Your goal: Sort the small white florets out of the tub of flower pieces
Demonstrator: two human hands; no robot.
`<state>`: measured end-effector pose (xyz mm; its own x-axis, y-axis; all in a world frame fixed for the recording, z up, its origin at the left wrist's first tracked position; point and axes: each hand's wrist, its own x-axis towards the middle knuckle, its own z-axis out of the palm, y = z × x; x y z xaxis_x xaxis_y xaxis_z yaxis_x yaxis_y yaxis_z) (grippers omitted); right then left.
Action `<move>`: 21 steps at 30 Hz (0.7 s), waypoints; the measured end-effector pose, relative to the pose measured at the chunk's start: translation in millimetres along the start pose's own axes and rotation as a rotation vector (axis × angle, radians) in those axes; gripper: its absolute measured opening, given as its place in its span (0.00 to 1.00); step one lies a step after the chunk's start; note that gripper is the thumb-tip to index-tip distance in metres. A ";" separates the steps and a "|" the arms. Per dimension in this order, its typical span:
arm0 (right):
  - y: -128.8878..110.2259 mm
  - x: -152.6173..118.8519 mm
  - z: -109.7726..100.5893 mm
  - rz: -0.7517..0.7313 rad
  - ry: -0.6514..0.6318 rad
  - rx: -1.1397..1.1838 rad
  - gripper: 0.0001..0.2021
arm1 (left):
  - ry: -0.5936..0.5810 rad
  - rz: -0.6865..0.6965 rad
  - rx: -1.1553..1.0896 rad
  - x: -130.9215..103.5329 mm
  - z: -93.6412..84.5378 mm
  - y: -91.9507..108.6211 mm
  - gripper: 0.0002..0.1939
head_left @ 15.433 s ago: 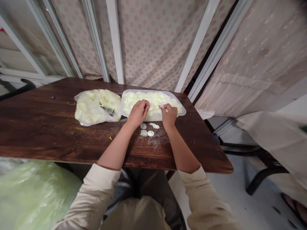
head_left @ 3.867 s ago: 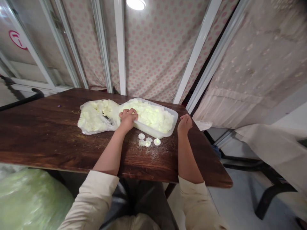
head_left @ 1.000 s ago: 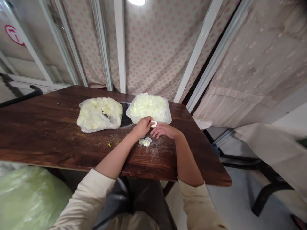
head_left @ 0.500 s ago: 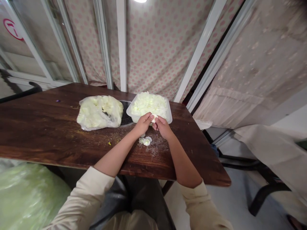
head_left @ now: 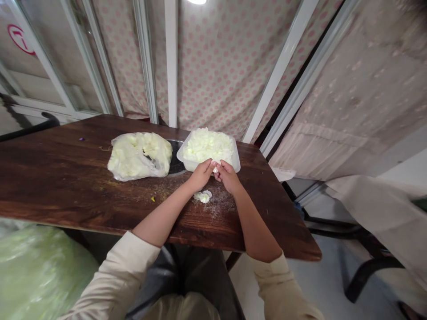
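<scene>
My left hand [head_left: 201, 175] and my right hand [head_left: 229, 178] meet at the near edge of a white plastic tub [head_left: 236, 159]. Fingers and thumbs of both are closed on a small white petal-like flower piece [head_left: 215, 169], mostly covered by the fingertips. The tub is heaped with pale yellow-green and white petal pieces [head_left: 207, 144]. Below my hands, a few loose scalloped flower pieces [head_left: 204, 196] lie on the dark wooden table [head_left: 133, 213]. To the left sits a clear plastic bag [head_left: 122, 162] full of similar pale pieces, with a torn opening on top.
A dark round tray or plate [head_left: 176, 156] lies between bag and tub, partly covered. Pale crumbs are scattered on the wood, with a tiny yellow scrap [head_left: 153, 199]. A large bag of greenish material [head_left: 40, 271] stands at the lower left. Dotted curtains [head_left: 227, 66] hang behind the table.
My fingertips have drawn closer together around the flower piece, so less of it shows. The tub, the bag and the loose pieces stay where they were.
</scene>
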<state>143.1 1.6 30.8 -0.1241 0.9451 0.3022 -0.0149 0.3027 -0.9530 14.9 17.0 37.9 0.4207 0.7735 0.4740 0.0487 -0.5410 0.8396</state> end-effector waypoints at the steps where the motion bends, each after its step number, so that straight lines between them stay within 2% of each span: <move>1: 1.0 1.0 -0.8 -0.020 0.031 -0.006 0.18 | -0.001 0.005 0.059 -0.3 0.4 -0.9 0.17; 6: 4.9 2.9 -1.5 -0.090 0.137 -0.119 0.20 | -0.075 0.004 0.169 -1.4 1.9 1.3 0.14; 9: 1.6 0.4 1.8 -0.129 0.134 -0.172 0.18 | -0.011 0.026 0.128 -1.6 2.7 5.0 0.15; 12: -1.2 -1.8 5.5 -0.143 0.065 -0.199 0.17 | 0.041 0.029 0.095 -1.4 1.7 8.7 0.17; 21: 7.5 1.8 5.8 -0.147 0.097 -0.158 0.17 | 0.072 0.032 0.059 2.2 0.9 4.4 0.18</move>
<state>137.0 4.9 24.1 -0.0360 0.8945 0.4456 0.1303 0.4463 -0.8853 16.9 16.0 42.4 0.3567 0.7764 0.5196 0.0906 -0.5823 0.8079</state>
